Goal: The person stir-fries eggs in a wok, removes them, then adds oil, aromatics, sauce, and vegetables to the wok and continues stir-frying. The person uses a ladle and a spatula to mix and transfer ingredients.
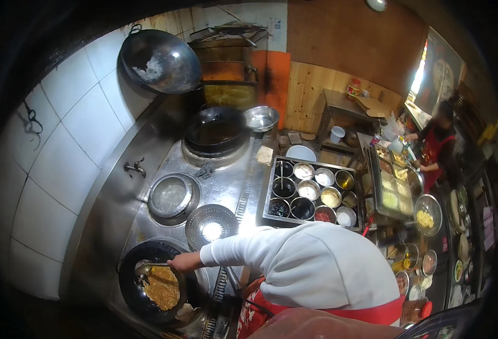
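Observation:
My right hand (185, 262), at the end of a white sleeve, grips the handle of a metal ladle (144, 267). The ladle's bowl is inside a black wok (129, 288) on the steel range. Yellow-brown food (163, 290), seemingly egg or a batter, spreads over the wok's bottom near the ladle. A pale crumpled thing, perhaps a rag (186, 312), is at the wok's lower right rim. My left hand is out of view. Beside my right forearm lies a round perforated strainer (211, 226), its handle running towards my red apron (249, 311).
Farther along the range (228, 182) sit a lidded pot (170, 195) and a large dark wok (216, 129). A tap (135, 167) juts from the back panel. Seasoning tubs (309, 189) fill a tray at right. A co-worker (437, 144) stands by food trays (395, 186).

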The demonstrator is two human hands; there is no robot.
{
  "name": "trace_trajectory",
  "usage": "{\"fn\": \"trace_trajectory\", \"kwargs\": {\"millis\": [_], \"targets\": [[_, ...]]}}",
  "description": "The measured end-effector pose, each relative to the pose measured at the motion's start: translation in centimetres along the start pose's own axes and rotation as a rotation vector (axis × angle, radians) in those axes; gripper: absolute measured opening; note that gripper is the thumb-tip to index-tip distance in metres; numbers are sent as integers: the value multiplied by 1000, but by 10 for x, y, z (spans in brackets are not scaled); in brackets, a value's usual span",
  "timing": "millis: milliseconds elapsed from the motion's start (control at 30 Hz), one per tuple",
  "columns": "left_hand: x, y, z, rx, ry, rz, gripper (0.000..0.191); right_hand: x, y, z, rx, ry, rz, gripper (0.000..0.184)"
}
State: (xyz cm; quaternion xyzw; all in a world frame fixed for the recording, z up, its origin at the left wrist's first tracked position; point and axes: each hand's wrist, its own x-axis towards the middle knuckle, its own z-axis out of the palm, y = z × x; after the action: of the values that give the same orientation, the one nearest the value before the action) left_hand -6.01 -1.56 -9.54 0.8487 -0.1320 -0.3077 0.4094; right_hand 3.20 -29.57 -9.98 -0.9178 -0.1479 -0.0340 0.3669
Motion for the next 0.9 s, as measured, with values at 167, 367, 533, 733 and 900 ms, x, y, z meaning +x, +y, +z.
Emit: {"fn": "trace_trajectory", "kwargs": {"millis": [167, 367, 533, 733, 900], "targets": [[2, 14, -9, 28, -83, 11, 36, 12, 5, -10, 262, -434, -87, 18], [-68, -24, -35, -44, -124, -55, 34, -7, -53, -77, -49, -36, -109, 14], [-200, -70, -40, -214, -87, -248, 34, -18, -57, -115, -50, -189, -269, 28], [-286, -82, 1, -407, 28, -417, 33, 22, -95, -129, 316, -185, 397, 23], [-298, -101, 41, -168, 239, -449, 36, 8, -119, -187, 181, -477, 668, 61]]}}
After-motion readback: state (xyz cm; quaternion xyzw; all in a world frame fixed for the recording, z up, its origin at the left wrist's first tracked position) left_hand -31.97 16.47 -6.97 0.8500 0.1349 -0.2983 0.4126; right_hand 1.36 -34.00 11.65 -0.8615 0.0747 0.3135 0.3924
